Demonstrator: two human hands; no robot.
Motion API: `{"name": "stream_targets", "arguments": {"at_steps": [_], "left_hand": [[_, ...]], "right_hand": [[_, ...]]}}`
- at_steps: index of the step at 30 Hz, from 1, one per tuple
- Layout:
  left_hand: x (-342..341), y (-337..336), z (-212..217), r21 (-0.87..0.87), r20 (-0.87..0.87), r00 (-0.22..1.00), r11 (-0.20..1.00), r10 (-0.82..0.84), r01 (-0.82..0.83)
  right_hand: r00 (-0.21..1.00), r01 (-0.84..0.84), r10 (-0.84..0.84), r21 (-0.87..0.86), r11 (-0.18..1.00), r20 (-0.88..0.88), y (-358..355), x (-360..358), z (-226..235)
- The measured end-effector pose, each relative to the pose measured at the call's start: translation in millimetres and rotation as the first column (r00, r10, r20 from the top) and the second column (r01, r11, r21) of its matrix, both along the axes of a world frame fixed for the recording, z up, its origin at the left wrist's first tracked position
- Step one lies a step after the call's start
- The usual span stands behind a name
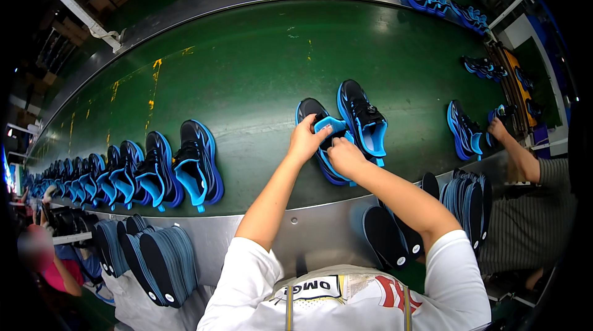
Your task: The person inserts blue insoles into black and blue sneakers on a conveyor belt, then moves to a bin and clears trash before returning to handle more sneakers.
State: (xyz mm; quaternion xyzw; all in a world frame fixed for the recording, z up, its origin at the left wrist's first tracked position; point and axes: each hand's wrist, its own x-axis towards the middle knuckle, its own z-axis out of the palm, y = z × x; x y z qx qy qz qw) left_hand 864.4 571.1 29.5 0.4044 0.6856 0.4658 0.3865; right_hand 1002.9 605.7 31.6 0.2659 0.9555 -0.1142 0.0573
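A black sneaker (311,107) with a bright blue lining and sole edge lies on the green belt in front of me. My left hand (304,141) grips it at the tongue, thumb pressed against the blue lining. With fingers curled, my right hand (346,158) holds the rim of the same shoe's opening; its fingertips are partly hidden there. Just right of it stands a matching sneaker (355,105), untouched, its pale inside showing.
A long row of similar sneakers (199,164) runs along the belt (259,71) to the left. Stacks of dark insoles (167,263) hang by the near metal edge, with more insoles (386,235) at right. A co-worker's hand (497,128) touches a shoe at far right.
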Motion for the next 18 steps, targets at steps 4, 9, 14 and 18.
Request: {"name": "stream_targets", "arguments": {"at_steps": [4, 9, 14, 18], "left_hand": [[0, 1, -21, 0.027, 0.03, 0.999, 0.999, 0.032, -0.033], [1, 0, -30, 0.073, 0.024, 0.998, 0.996, 0.053, -0.055], [12, -5, -5, 0.216, -0.229, 0.941, 0.955, 0.251, -0.203], [12, -8, -10, 0.445, -0.577, 0.774, 0.895, 0.26, 0.032]], "right_hand": [[0.994, 0.015, -0.014, -0.001, 1.0, 0.107, 1, -5, -7], [0.933, -0.145, 0.14, -0.011, 0.989, 0.331, 9, -6, -12], [0.718, -0.33, 0.321, -0.104, 0.938, 0.618, 18, -24, -5], [0.686, -0.298, 0.373, -0.227, 0.927, 0.625, 25, -31, -1]]}}
